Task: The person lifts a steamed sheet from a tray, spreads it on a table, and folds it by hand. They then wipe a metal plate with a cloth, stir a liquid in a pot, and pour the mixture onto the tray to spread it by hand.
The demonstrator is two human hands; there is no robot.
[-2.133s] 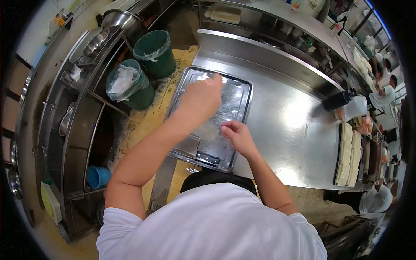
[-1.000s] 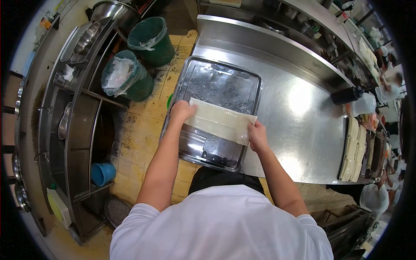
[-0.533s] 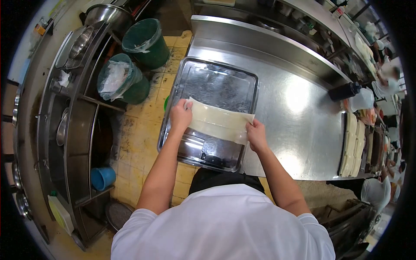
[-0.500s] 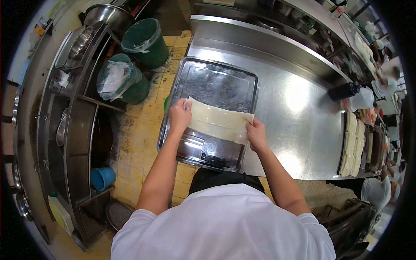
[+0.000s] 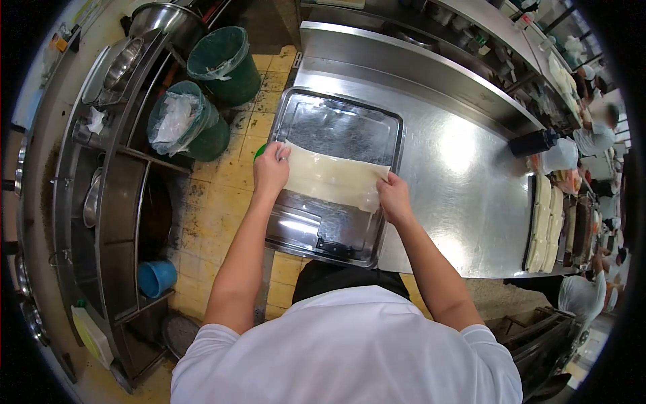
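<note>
A pale, glossy sheet of dough (image 5: pixel 334 178) stretches between my two hands, over a large metal tray (image 5: pixel 336 126). My left hand (image 5: pixel 272 166) pinches its left end near the tray's left rim. At the opposite end, my right hand (image 5: pixel 393 195) grips the edge near the tray's right rim. The sheet is roughly rectangular, with a slightly ragged lower right corner. In the near part of the tray lies a broad-bladed cleaver (image 5: pixel 296 225) with a black handle.
The tray rests on a steel worktable (image 5: pixel 437 168). Two green lined bins (image 5: pixel 222 64) stand on the yellow tiled floor at left, beside a metal shelf unit holding a blue bucket (image 5: pixel 157 278). A black bottle (image 5: pixel 533 142) and long dough pieces (image 5: pixel 546 225) are at right. People work beyond.
Both hands have moved slightly away from my body, carrying the dough sheet further up over the tray. Both hands keep their hold on its ends.
</note>
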